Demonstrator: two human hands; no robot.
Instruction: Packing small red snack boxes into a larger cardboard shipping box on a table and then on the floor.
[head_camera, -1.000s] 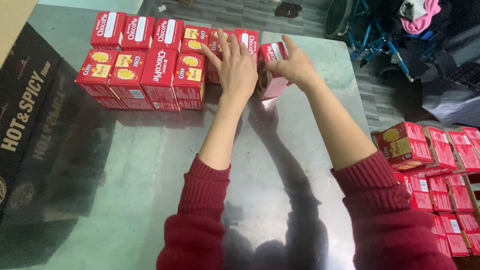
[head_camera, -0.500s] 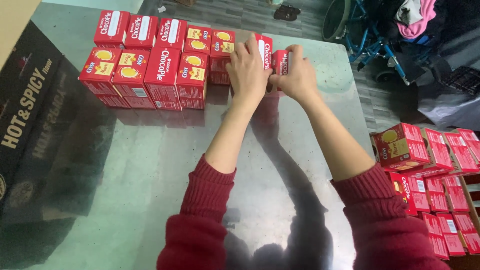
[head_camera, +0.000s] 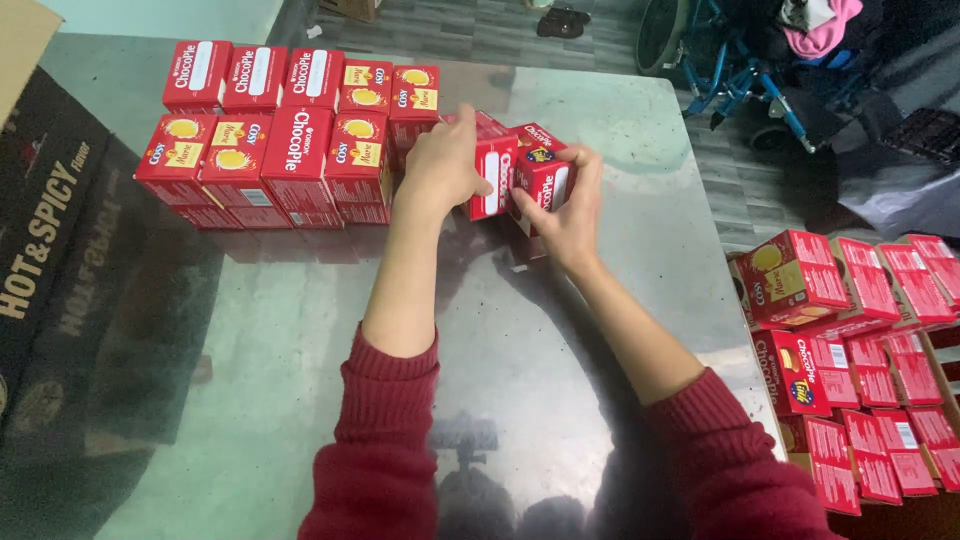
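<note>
Several red snack boxes (head_camera: 280, 130) stand packed in rows at the far left of a shiny metal table (head_camera: 300, 330). My left hand (head_camera: 440, 165) grips a red box (head_camera: 495, 178) at the right end of the rows. My right hand (head_camera: 565, 215) holds another red box (head_camera: 543, 170) right beside it, and the two boxes touch. Both arms wear dark red knitted sleeves.
A dark cardboard carton (head_camera: 50, 250) lies along the table's left edge. A pile of more red boxes (head_camera: 860, 330) sits low at the right, past the table edge. A blue bicycle (head_camera: 740, 70) and cloth bundles stand behind on the tiled floor.
Both hands have drawn back from the far rows toward me, bringing the two red boxes nearer and closer together. The camera view shifted slightly.
</note>
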